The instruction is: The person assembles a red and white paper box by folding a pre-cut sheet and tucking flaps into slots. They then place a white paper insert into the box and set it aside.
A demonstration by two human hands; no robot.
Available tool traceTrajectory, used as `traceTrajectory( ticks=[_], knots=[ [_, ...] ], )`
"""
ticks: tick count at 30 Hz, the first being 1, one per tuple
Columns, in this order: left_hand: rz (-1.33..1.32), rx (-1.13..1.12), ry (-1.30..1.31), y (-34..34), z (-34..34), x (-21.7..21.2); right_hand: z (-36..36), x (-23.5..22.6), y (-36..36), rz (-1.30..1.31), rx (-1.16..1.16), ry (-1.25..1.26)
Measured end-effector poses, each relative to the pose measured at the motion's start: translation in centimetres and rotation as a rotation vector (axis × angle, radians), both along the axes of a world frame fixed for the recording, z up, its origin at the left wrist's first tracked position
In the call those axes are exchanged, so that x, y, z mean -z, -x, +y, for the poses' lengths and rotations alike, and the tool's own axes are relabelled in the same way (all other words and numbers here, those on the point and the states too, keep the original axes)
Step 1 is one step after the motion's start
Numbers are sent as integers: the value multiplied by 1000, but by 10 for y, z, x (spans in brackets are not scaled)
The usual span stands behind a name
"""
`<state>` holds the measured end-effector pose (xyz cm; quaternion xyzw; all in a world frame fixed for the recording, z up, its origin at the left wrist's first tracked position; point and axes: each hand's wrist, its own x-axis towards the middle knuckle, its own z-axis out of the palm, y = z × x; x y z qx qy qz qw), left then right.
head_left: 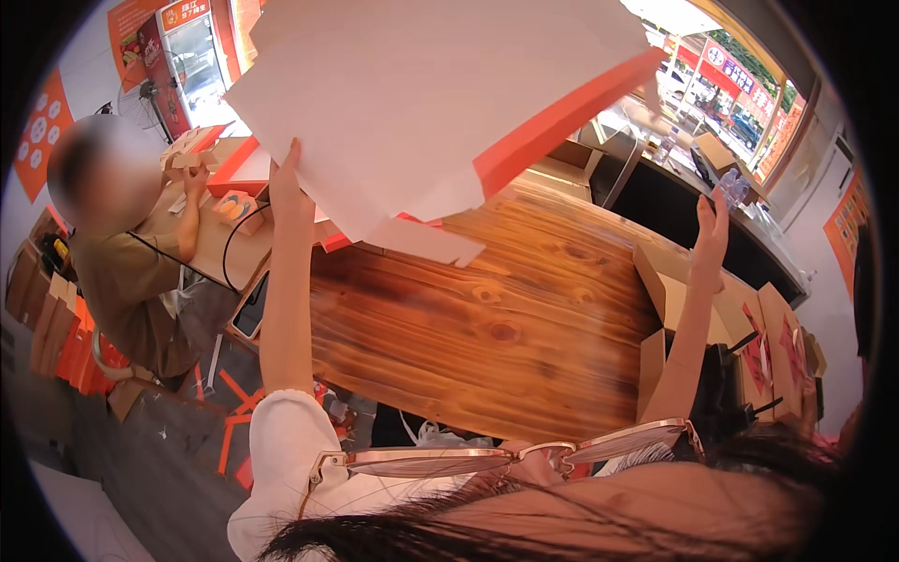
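Note:
A large white cardboard sheet [403, 103] with notched edges and a red-orange flap [562, 122] is held up above the wooden table [487, 328]. It fills the upper middle of the view. My left hand [287, 176] grips its left edge, with the other fingers hidden behind the sheet. My right hand [714, 232] is raised at the right, away from the sheet. Its fingers point upward, partly apart, and nothing shows in them. Below that hand stands an open brown carton [684, 290].
At the left a person [126, 244] handles a small box [192, 161] at a side table. A phone [251, 309] lies by the table's left end. Red-orange strips [229, 436] litter the floor. Flat cartons [773, 347] stand at the right; plastic bottles [735, 187] sit on the back counter.

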<state>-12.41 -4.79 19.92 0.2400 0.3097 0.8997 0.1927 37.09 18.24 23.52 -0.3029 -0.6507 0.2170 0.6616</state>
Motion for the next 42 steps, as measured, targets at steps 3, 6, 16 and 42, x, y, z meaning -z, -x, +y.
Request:
traceTrajectory(
  ticks=[3, 6, 16, 42],
  knots=[
    [3, -87, -69, 6, 3, 22, -18, 29, 25, -60, -23, 146],
    [-28, -147, -95, -13, 17, 48, -26, 53, 31, -142, -23, 271],
    [-179, -192, 15, -43, 57, 85, -46, 130, 48, -56, -287, 471],
    [178, 239, 757, -56, -36, 121, -78, 181, 84, -277, -471, 570]
  ],
)
